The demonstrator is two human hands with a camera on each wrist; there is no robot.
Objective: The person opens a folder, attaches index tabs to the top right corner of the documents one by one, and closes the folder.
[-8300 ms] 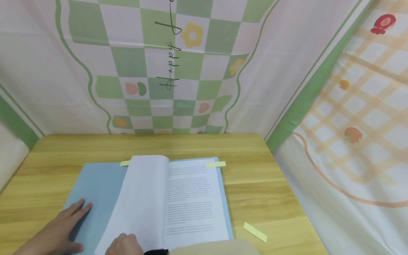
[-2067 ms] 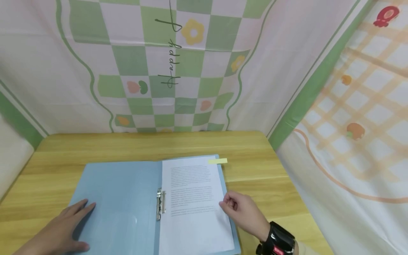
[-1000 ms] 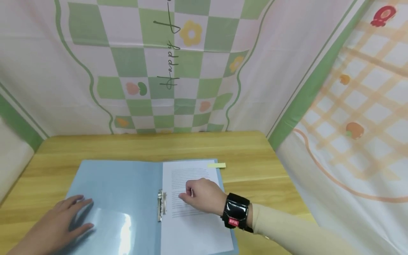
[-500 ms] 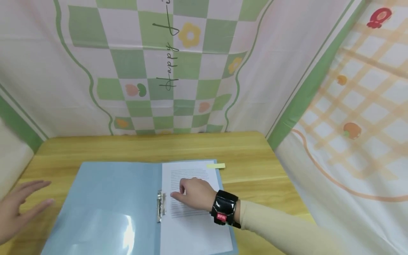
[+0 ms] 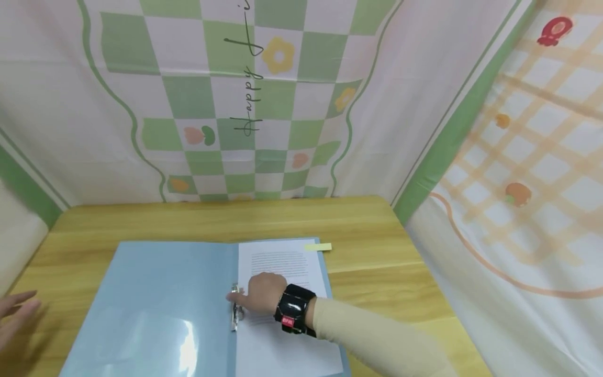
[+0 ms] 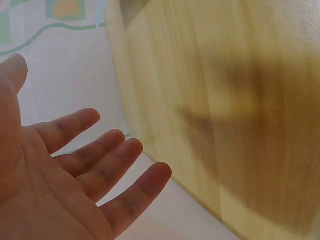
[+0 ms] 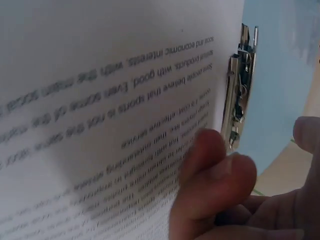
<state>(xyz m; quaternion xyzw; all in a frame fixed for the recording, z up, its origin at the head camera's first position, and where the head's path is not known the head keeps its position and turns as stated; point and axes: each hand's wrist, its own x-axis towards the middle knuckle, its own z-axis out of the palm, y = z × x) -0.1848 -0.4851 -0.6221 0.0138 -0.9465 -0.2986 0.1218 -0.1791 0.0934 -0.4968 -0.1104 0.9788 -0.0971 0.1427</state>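
A blue folder (image 5: 155, 293) lies open on the wooden table (image 5: 377, 251). A printed page (image 5: 287, 262) fills its right half, and a metal clip (image 5: 234, 314) sits at the spine. My right hand (image 5: 240, 297) rests on the page with bent fingers at the clip and the thumb apart. In the right wrist view the fingers (image 7: 215, 170) cover the near end of the clip (image 7: 239, 85) beside the page (image 7: 100, 100). My left hand (image 5: 11, 314) hovers off the folder at the table's left edge, its fingers (image 6: 100, 165) spread and holding nothing.
A yellow sticky tab (image 5: 317, 246) pokes out at the page's top right corner. A clear pocket (image 5: 151, 340) glints inside the left cover. Patterned cloth walls (image 5: 264, 104) close in the table at the back and both sides.
My right hand slid left across the page from its right edge to the clip. My left hand lifted off the left cover and drew back to the table's left edge.
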